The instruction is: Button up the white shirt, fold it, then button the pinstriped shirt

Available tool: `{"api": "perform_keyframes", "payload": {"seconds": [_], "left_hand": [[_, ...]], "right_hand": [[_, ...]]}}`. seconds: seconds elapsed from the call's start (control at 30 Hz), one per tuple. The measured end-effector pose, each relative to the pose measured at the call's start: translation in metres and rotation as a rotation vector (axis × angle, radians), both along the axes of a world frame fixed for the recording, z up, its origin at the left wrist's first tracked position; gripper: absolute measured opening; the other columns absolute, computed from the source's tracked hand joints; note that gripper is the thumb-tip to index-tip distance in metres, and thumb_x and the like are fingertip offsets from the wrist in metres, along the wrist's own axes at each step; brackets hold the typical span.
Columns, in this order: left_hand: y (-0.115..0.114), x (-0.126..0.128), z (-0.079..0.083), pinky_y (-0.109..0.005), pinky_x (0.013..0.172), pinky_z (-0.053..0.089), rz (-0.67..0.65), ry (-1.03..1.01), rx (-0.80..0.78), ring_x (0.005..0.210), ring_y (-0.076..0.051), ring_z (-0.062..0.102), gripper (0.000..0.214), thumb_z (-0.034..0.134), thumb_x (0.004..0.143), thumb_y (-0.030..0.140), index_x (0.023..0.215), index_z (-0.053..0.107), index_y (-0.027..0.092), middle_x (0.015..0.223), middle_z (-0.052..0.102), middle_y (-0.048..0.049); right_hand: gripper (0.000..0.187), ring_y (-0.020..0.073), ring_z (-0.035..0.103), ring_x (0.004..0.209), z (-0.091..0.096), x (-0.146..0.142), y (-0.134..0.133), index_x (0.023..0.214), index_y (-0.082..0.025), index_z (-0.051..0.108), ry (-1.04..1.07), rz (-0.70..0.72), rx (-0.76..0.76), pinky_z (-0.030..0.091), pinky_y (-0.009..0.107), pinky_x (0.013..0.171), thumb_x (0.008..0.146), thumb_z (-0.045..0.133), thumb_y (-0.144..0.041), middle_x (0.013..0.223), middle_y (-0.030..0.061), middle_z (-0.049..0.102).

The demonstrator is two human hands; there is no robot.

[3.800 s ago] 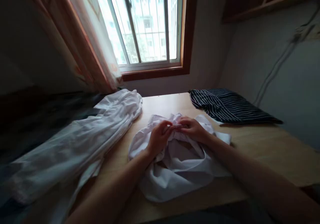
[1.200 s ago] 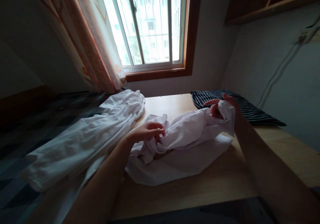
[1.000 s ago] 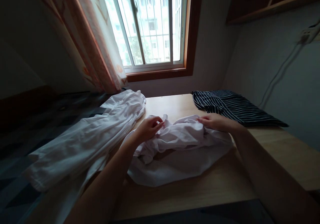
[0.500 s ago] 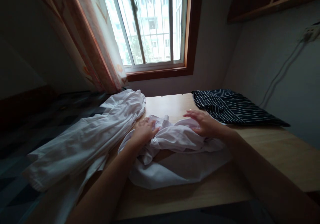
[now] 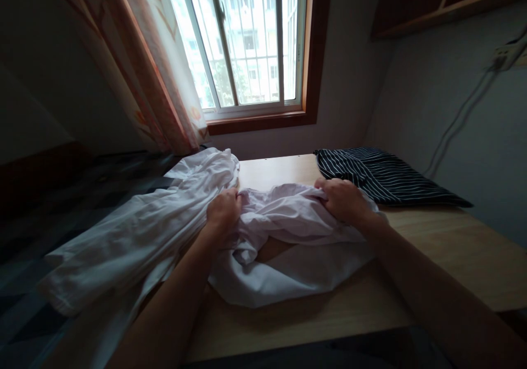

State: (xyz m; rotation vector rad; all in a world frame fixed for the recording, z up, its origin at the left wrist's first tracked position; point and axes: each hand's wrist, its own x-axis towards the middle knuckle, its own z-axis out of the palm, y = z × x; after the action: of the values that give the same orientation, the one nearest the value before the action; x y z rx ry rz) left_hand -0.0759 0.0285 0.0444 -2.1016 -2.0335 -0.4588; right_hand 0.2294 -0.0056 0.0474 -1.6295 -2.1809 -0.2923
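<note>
A crumpled white garment (image 5: 284, 248) lies in the middle of the wooden table (image 5: 444, 259). My left hand (image 5: 223, 211) is closed in a fist on the garment's upper left edge. My right hand (image 5: 343, 200) is closed on its upper right edge, close to the striped cloth. The fabric between the two hands is pulled into a raised, wrinkled band. The lower part of the garment lies loose on the table toward me.
A second white garment (image 5: 135, 231) sprawls over the table's left edge. A folded dark cloth with white stripes (image 5: 382, 179) sits at the back right. A window (image 5: 247, 39) with a patterned curtain (image 5: 156, 67) is behind, and a cable (image 5: 465, 116) runs down the right wall.
My hands went from working close together to lifting and spreading the garment. Half a second ago the right hand lay open on the cloth; now both hands grip its upper edge apart.
</note>
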Motion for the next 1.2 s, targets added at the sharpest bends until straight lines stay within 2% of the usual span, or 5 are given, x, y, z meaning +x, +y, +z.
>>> {"api": "perform_keyframes", "payload": {"seconds": [0.3,0.57,0.9,1.13,1.2], "left_hand": [[0.002,-0.002,0.013,-0.032,0.071,0.045,-0.196,-0.494,0.495,0.074,-0.021,0.058,0.017,0.041,0.098,0.032,0.088,0.049,0.021,0.076,0.056,-0.0037],[0.004,-0.001,0.004,-0.026,0.052,0.031,-0.265,-0.747,0.534,0.053,-0.013,0.043,0.02,0.043,0.098,0.036,0.084,0.043,0.022,0.062,0.044,0.0046],[0.017,-0.002,0.001,-0.023,0.064,0.044,-0.368,-1.321,0.486,0.069,-0.012,0.051,0.036,0.054,0.09,0.056,0.085,0.053,0.02,0.075,0.053,0.0018],[0.015,0.004,0.003,-0.027,0.065,0.051,-0.461,-1.667,0.33,0.074,-0.017,0.059,0.026,0.062,0.086,0.046,0.081,0.057,0.021,0.076,0.059,-0.0014],[0.011,0.004,0.006,-0.027,0.067,0.052,-0.495,-1.686,0.29,0.077,-0.018,0.061,0.024,0.065,0.084,0.044,0.081,0.059,0.021,0.077,0.06,-0.001]], "right_hand": [[0.02,0.0323,0.054,0.093,0.014,0.035,0.006,0.101,-0.016,0.061,0.071,-0.368,0.435,0.038,0.041,0.078,0.087,0.05,-0.026,0.093,0.0143,0.064],[0.016,0.0176,0.062,0.079,0.002,0.024,0.006,0.092,-0.024,0.071,0.093,0.354,-0.145,0.044,0.028,0.073,0.086,0.055,-0.026,0.088,0.0035,0.069],[0.019,0.0178,0.06,0.061,0.012,0.012,-0.001,0.104,-0.018,0.06,0.49,-0.053,0.357,0.04,0.028,0.056,0.09,0.05,-0.025,0.075,0.0056,0.067],[0.032,0.0116,0.055,0.041,0.022,0.014,-0.016,0.101,-0.02,0.062,0.765,0.615,-0.781,0.039,0.022,0.038,0.09,0.055,-0.049,0.06,-0.0007,0.065],[0.034,0.0101,0.055,0.043,0.021,0.016,-0.013,0.098,-0.019,0.065,0.793,0.642,-0.796,0.04,0.021,0.038,0.087,0.06,-0.05,0.069,0.0022,0.068]]}}
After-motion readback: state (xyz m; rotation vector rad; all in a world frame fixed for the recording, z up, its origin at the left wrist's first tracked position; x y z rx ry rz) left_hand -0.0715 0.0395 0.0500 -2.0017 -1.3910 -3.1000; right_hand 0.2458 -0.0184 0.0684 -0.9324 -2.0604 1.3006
